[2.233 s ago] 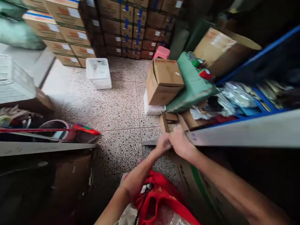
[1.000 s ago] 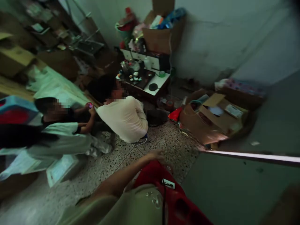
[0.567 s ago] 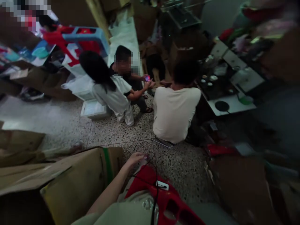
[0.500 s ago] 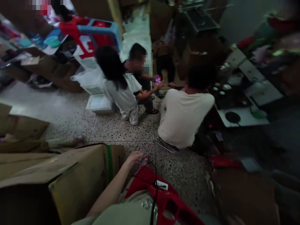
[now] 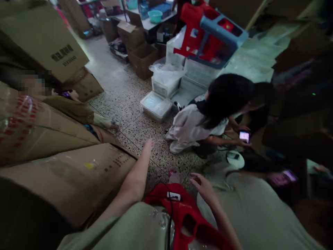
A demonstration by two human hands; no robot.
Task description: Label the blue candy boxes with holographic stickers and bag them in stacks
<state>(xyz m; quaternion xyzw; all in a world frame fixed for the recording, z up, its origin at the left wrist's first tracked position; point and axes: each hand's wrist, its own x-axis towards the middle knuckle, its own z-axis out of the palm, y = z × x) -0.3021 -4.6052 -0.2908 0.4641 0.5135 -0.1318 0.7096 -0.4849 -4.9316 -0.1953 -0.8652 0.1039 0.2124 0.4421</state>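
My left hand point(image 5: 148, 144) reaches forward over the speckled floor, beside a large cardboard box point(image 5: 78, 180). It holds nothing I can see; its fingers are foreshortened and look loosely extended. My right hand point(image 5: 201, 184) is raised with fingers apart and nothing in it, close to the light shirt point(image 5: 249, 201) of a person at my right. Between my arms is a red plastic piece with cut-out holes point(image 5: 179, 211), like a stool. A small white device point(image 5: 173, 196) rests on it, and a black cable point(image 5: 171, 218) runs down across it.
A crouching person point(image 5: 192, 125) is ahead, near a lit phone point(image 5: 244, 136). Another phone point(image 5: 288, 176) glows at right. Clear plastic bins point(image 5: 156, 106) stand beneath red and blue plastic stools point(image 5: 215, 38). At left, a person point(image 5: 67, 107) sits behind stacked cartons point(image 5: 44, 45).
My view has swung left, bringing the cartons and the person at left into sight. My right hand has come into clear view. My left arm stays stretched forward.
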